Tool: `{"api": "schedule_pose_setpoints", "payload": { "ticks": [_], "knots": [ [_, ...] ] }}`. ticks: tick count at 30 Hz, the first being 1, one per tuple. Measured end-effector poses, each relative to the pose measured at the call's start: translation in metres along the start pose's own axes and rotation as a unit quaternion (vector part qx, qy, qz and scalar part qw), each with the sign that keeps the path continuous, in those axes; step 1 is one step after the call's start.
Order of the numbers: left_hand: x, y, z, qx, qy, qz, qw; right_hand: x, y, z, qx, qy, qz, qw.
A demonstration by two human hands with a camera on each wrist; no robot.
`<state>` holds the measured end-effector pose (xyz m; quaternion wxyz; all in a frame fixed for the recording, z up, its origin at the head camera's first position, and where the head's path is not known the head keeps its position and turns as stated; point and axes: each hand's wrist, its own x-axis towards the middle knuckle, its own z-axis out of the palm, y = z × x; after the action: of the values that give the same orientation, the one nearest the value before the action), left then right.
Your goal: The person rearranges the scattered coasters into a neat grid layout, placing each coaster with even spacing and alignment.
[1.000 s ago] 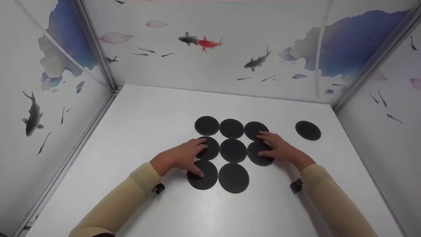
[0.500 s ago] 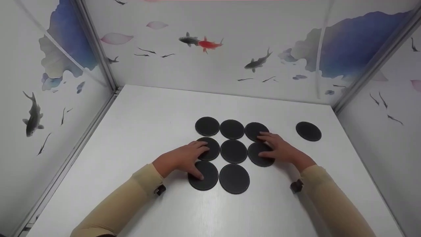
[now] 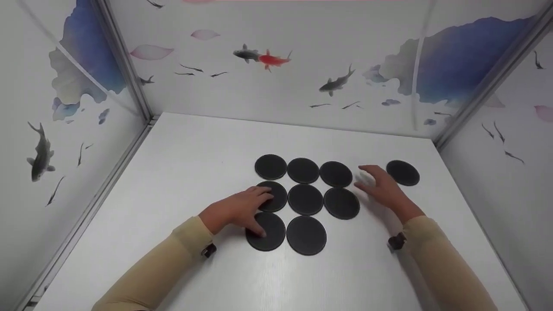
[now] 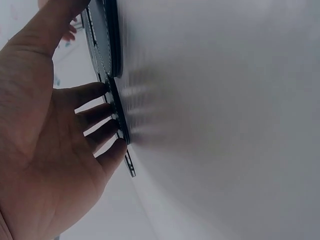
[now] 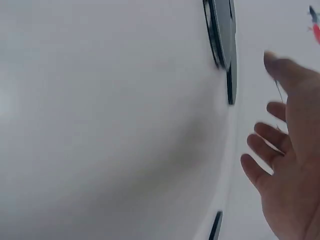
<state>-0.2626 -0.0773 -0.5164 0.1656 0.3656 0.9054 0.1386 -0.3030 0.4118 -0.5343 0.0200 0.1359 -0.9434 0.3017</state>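
Observation:
Several flat black round coasters lie on the white table in touching rows. My left hand (image 3: pixel 242 208) rests on two of them: its fingers touch the middle-row left coaster (image 3: pixel 280 203), and its thumb lies on the front left coaster (image 3: pixel 273 242). In the left wrist view the left fingertips (image 4: pixel 117 146) meet a coaster's edge. My right hand (image 3: pixel 384 188) is raised above the table, apart from the coasters and holding nothing, its fingers spread. It is between the middle-row right coaster (image 3: pixel 341 203) and a separate coaster (image 3: pixel 403 172) at the far right.
The coaster rows sit on a white table (image 3: pixel 207 155). Beside the front middle coaster (image 3: pixel 306 235) is bare tabletop on the right. White walls (image 3: pixel 302 26) with painted fish enclose the table at the back and both sides.
My right hand has lifted off the two right-hand coasters and moved right, toward the separate coaster. The left hand stays on its coasters.

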Motion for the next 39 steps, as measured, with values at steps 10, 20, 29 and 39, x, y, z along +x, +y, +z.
{"api": "schedule_pose_setpoints", "payload": {
  "ticks": [10, 20, 29, 39],
  "knots": [
    [0.003, -0.005, 0.005, 0.005, 0.005, -0.008, 0.9999, -0.014, 0.068, -0.047, -0.08, 0.083, 0.109, 0.987],
    [0.002, -0.005, 0.005, 0.006, 0.007, -0.004, 1.0, -0.026, 0.102, -0.057, -0.032, 0.077, 0.154, 0.984],
    [0.002, -0.006, 0.005, 0.005, 0.005, -0.001, 1.0, -0.033, 0.056, -0.059, -0.018, 0.07, 0.207, 0.976],
    [0.002, -0.005, 0.005, 0.002, 0.005, -0.005, 1.0, -0.036, 0.026, -0.067, -0.011, 0.044, 0.231, 0.972]
  ]
}}
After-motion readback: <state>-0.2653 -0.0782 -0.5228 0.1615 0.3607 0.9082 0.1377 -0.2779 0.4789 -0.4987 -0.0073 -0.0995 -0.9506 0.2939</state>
